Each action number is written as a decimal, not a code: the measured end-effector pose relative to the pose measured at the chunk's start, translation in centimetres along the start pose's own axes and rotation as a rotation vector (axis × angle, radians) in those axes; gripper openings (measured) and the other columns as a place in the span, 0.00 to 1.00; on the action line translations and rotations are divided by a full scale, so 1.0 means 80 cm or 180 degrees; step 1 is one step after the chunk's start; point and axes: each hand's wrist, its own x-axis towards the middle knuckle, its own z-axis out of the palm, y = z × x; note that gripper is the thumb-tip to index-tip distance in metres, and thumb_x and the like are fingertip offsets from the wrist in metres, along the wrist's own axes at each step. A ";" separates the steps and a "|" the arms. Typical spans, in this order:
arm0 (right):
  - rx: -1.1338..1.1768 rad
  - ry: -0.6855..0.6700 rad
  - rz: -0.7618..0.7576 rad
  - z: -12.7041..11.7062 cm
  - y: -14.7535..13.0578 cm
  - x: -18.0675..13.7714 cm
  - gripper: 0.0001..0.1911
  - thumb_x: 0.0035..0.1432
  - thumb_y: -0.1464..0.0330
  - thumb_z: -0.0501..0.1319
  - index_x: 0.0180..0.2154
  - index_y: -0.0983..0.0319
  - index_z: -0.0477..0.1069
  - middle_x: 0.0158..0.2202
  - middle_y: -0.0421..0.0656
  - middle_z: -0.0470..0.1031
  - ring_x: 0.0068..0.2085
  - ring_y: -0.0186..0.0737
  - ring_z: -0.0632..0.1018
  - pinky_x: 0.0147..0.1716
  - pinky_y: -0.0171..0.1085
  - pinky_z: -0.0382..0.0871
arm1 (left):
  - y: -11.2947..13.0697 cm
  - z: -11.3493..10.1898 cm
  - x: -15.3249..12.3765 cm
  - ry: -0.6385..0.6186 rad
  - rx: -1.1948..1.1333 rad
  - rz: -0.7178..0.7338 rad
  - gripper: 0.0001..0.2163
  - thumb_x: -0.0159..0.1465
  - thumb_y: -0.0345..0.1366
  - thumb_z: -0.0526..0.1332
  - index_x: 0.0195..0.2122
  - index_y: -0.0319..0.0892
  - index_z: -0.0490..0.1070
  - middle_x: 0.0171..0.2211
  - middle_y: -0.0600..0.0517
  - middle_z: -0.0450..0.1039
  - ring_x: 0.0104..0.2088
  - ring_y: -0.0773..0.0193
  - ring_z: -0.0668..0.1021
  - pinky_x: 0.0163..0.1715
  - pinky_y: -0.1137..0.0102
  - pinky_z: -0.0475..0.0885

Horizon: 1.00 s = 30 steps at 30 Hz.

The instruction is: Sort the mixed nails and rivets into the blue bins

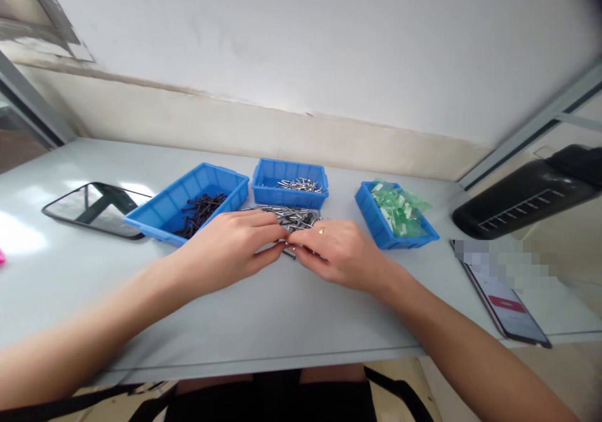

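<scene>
My left hand and my right hand meet over the middle of the table, fingertips pinched together. Whatever sits between their fingertips is too small and hidden to name. Just behind and under the fingers lies a loose pile of long silvery metal pins or screws, partly covered by both hands. Beyond the left wrist stands a blue bin with black screws in it. Behind the pile is a smaller blue bin holding silvery screw-like pieces. A ring shows on my right hand.
To the right stands a blue bin of green plastic packets. A black bottle and a phone are farther right. A black-framed mirror lies at the left. The wall closes off the table's back.
</scene>
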 end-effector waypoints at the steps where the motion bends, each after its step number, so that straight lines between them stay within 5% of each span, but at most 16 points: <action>1: -0.0017 0.0022 0.0000 -0.001 0.000 0.000 0.12 0.67 0.68 0.52 0.37 0.63 0.73 0.26 0.39 0.76 0.28 0.33 0.74 0.30 0.34 0.63 | 0.000 0.000 0.000 0.0000 0.0003 -0.0014 0.11 0.67 0.33 0.53 0.29 0.41 0.70 0.27 0.53 0.70 0.28 0.67 0.73 0.30 0.71 0.66; 8: 0.0044 0.0222 0.0102 -0.007 -0.003 0.005 0.13 0.67 0.66 0.52 0.36 0.63 0.73 0.23 0.38 0.73 0.25 0.31 0.72 0.27 0.33 0.62 | -0.001 0.000 -0.001 -0.0006 -0.0002 -0.0049 0.10 0.66 0.33 0.54 0.30 0.41 0.71 0.28 0.53 0.71 0.28 0.66 0.74 0.31 0.72 0.66; 14: 0.0193 0.0302 0.0465 -0.009 0.005 0.002 0.10 0.67 0.67 0.53 0.39 0.62 0.72 0.33 0.41 0.80 0.32 0.33 0.78 0.33 0.32 0.66 | -0.004 -0.005 0.000 0.0271 -0.0102 -0.0329 0.09 0.67 0.37 0.54 0.38 0.44 0.74 0.34 0.52 0.75 0.33 0.66 0.76 0.34 0.72 0.69; 20: 0.0206 -0.0084 0.0783 -0.006 0.010 0.004 0.12 0.68 0.66 0.50 0.41 0.62 0.71 0.35 0.42 0.80 0.34 0.35 0.79 0.33 0.33 0.66 | 0.000 -0.012 0.001 0.0746 -0.0139 -0.0293 0.07 0.67 0.36 0.56 0.38 0.43 0.74 0.35 0.52 0.76 0.36 0.66 0.77 0.35 0.73 0.70; 30: 0.0434 -0.0237 0.0804 -0.003 0.011 0.002 0.10 0.67 0.67 0.51 0.41 0.62 0.70 0.35 0.42 0.78 0.34 0.35 0.77 0.34 0.33 0.65 | 0.000 -0.013 0.001 0.0705 -0.0148 -0.0260 0.06 0.66 0.35 0.58 0.38 0.42 0.74 0.35 0.53 0.76 0.36 0.66 0.77 0.35 0.73 0.70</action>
